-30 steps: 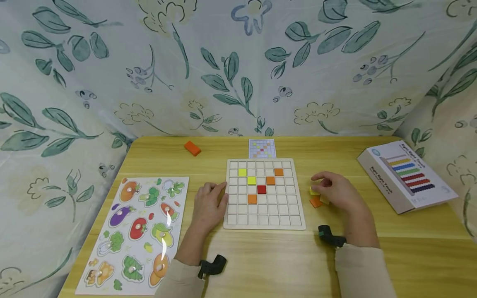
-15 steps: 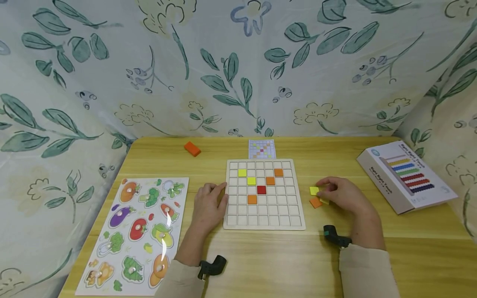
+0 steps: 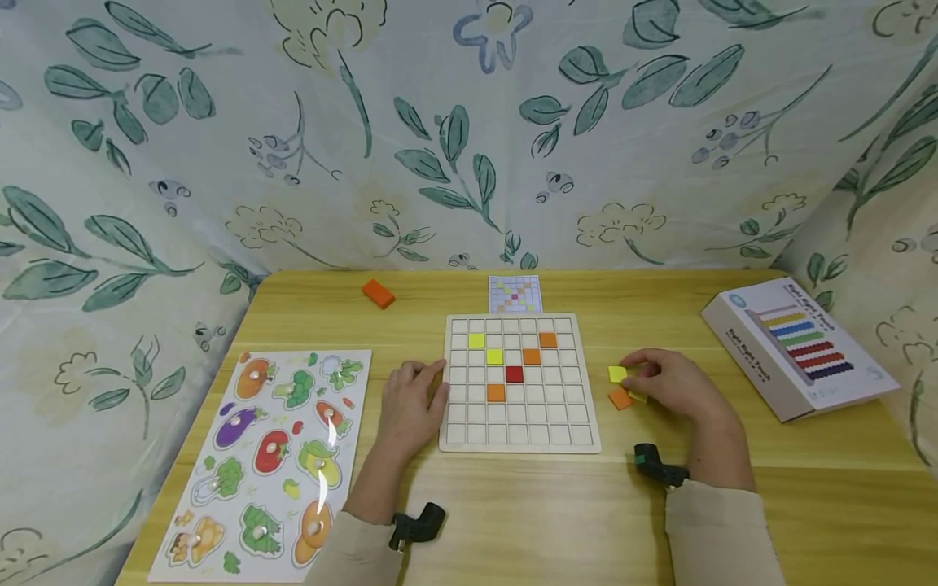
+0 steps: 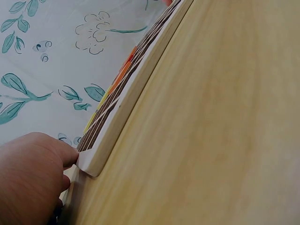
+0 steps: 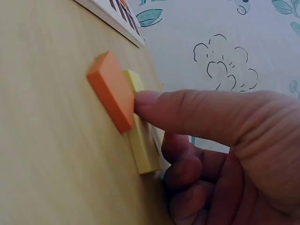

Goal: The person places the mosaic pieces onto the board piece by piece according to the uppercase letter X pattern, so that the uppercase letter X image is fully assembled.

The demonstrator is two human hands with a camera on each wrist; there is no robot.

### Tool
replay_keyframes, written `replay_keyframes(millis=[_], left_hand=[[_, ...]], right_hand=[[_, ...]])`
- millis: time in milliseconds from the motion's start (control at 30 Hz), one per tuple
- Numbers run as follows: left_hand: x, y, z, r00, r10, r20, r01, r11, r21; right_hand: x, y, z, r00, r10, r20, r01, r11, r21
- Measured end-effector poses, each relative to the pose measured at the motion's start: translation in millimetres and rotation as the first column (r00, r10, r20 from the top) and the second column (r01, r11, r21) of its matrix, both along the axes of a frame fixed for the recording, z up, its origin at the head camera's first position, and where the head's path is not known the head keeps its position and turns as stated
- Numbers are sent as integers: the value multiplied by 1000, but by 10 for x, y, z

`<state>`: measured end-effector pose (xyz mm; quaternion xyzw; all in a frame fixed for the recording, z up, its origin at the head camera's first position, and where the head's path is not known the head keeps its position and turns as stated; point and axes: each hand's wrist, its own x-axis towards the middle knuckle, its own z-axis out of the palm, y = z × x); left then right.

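Observation:
A pale wooden grid board [image 3: 513, 443] lies in the middle of the table. Two yellow tiles, three orange tiles [image 3: 531, 356] and one red tile [image 3: 515, 374] sit in its squares. At the board's left edge rests my left hand [image 3: 412, 409], index finger and thumb touching the side. To the right of the board, my right hand [image 3: 677, 387] pinches a yellow tile [image 3: 616, 373] between thumb and index finger; the index tip is hidden in the right wrist view. An orange tile [image 5: 112, 91] and another yellow tile [image 5: 145, 150] lie just below these fingers.
A small pattern card [image 3: 515, 294] lies behind the board. An orange block [image 3: 378, 294] is at the back left. The vegetable puzzle board [image 3: 278, 488] covers the left side of the table, and a white box [image 3: 802, 346] stands at the right.
My right hand has shifted a little right and down from over the loose tiles, so the yellow tile shows more at its fingertips. The left hand keeps its place at the board.

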<state>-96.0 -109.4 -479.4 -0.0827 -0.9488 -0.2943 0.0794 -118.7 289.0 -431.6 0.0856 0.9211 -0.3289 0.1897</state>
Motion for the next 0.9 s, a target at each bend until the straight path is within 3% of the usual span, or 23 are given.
replay_keyframes(millis=[500,900], left_hand=[[-5,4,-1,1000,8,6,-8,1000,-13],[-9,0,-5,1000,6,1,-6,1000,-7]], right_hand=[[-23,-19,-27,1000,14,-4,-14,1000,24],[-17,-293,128,997,78,-29,-78,997,16]])
